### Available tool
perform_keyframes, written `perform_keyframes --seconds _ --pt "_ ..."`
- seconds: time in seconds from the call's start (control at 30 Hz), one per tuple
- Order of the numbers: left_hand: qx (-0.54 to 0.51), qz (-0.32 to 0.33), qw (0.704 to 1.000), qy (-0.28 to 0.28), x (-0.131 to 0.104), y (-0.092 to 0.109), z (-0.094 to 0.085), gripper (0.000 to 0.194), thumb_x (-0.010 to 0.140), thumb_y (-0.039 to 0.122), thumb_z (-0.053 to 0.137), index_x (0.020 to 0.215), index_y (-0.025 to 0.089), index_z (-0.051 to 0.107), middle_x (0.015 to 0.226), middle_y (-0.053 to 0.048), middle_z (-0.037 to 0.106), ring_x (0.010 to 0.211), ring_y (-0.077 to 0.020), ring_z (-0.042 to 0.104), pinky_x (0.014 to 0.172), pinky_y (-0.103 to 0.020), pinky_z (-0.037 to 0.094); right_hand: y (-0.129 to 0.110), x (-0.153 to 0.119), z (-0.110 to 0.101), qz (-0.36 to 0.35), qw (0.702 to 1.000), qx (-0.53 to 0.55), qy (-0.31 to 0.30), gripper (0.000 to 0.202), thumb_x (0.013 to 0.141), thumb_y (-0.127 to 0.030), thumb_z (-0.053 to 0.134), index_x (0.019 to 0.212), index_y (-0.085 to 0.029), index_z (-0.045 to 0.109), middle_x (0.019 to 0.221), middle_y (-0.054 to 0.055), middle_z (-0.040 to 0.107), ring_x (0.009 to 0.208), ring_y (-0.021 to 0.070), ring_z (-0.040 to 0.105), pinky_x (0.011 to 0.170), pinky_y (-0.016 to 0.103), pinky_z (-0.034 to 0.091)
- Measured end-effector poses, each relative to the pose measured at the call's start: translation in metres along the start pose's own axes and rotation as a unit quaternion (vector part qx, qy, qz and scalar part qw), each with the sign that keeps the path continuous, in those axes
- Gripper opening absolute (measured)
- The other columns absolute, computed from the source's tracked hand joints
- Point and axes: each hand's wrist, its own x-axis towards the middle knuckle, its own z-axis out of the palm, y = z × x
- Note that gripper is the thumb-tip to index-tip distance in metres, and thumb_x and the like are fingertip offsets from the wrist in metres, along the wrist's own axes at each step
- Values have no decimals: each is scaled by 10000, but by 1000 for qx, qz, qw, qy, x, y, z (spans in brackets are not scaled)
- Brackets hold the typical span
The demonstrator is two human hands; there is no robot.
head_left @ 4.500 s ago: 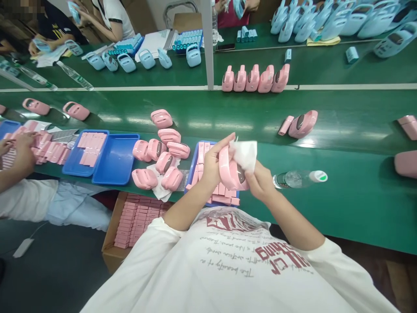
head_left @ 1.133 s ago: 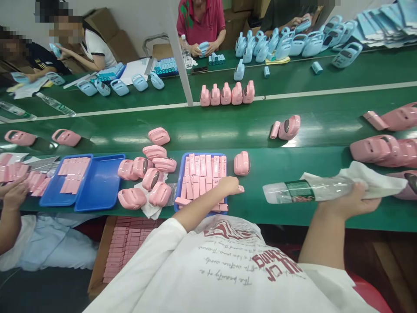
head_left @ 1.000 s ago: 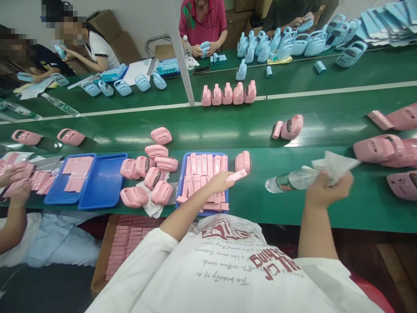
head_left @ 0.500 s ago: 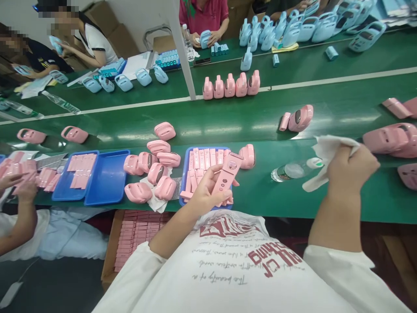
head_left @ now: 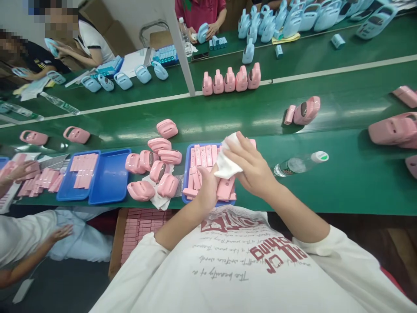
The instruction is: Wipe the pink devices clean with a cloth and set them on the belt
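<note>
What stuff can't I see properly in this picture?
1. Head view: the far end of the pink clipper, hidden by the white cloth and right hand.
2. Head view: most of the pink piece behind that hand.
3. Head view: the lowest pink case, cut off by the right edge.
4. Head view: the plastic bottle's words, too small.

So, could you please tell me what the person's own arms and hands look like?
The left hand and right hand are bare, without gloves, and no watch or bracelet shows. The left sleeve and right sleeve are loose and white, ending near the elbows. They belong to a white T-shirt with dark red lettering on the front.
</note>
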Motion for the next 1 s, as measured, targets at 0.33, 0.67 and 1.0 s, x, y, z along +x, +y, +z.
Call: perform_keyframes --seconds 0.33,0.67,1.0 --pt "-15 60 998 11 8 8 -4 1069 645 882 19 1312 190 487 1042 -105 642 1066 -272 561 788 -346 505 12 -4 2 -73 997 -7 8 473 918 -242 414 1392 -250 420 1338 54 519 1354 200 338 1138 493 273" --pt "-30 72 997 -9 3 20 -10 820 736 836 253 1242 229 475 872 -47 612 553 -111 558 409 -218 414 47 -28 7 474 793 235 304 406 809 -564 537 766 -171 630 722 47 654 765 200 651 702 354 554" --pt "-68 16 998 3 3 7 -8 331 820 476 565 913 159 549 739 -38 633 578 -114 580 464 -198 418 20 -4 5 400 762 371 349 301 835 -482 554 836 -189 626 870 48 664 982 190 624 915 358 514"
